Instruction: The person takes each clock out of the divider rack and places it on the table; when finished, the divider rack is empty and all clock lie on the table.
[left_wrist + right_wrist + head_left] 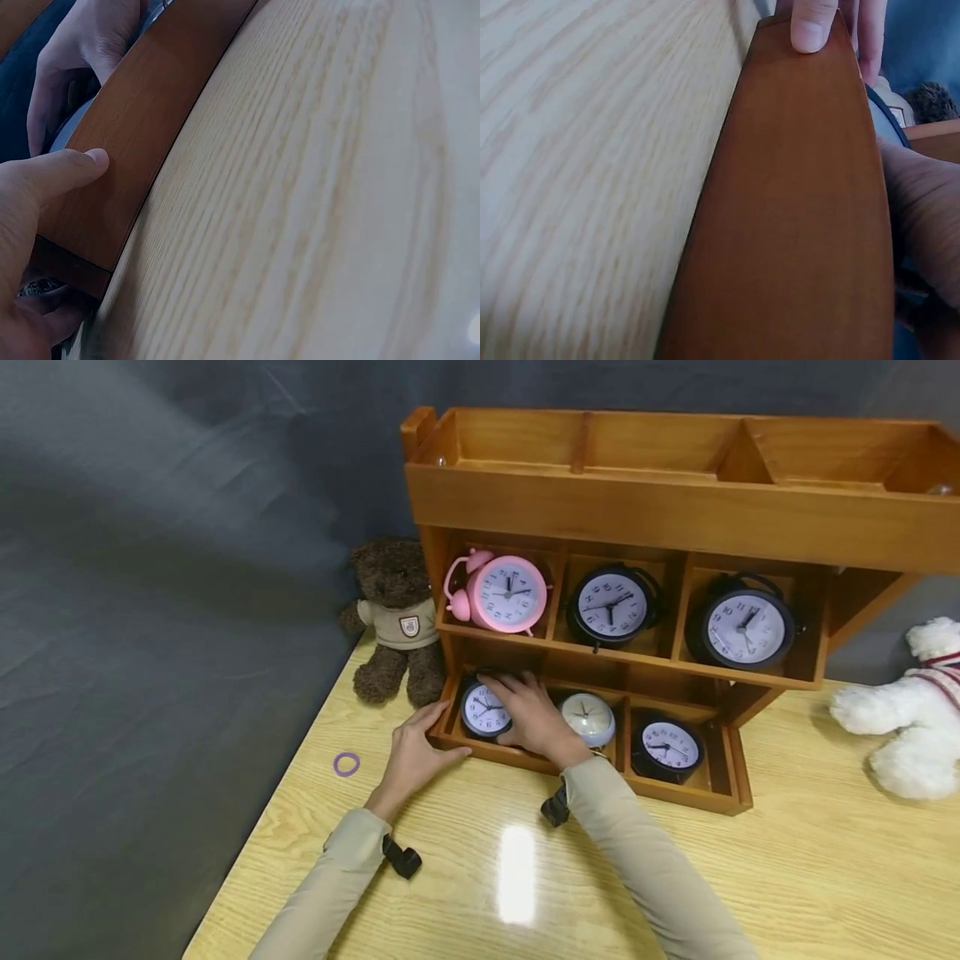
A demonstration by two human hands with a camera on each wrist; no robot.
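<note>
In the head view my left hand (pixel 414 758) grips the front left corner of a wooden shelf rack (pixel 645 503). In the left wrist view its thumb (pixel 75 169) lies on the front board (pixel 139 112), with fingers around the side. My right hand (pixel 534 717) reaches into the lower left compartment and holds a black alarm clock (pixel 483 710) by its top and right side. The clock's white dial faces up and out; its right part is hidden by the hand. Just right of that hand sits a pale blue clock (pixel 588 717).
Above are a pink twin-bell clock (pixel 512 595) and two black clocks, left (pixel 611 604) and right (pixel 746 628). Another black clock (pixel 667 749) stands lower right. A brown teddy bear (pixel 401 618), a purple ring (pixel 347 764) and a white plush toy (pixel 918 718) flank the rack.
</note>
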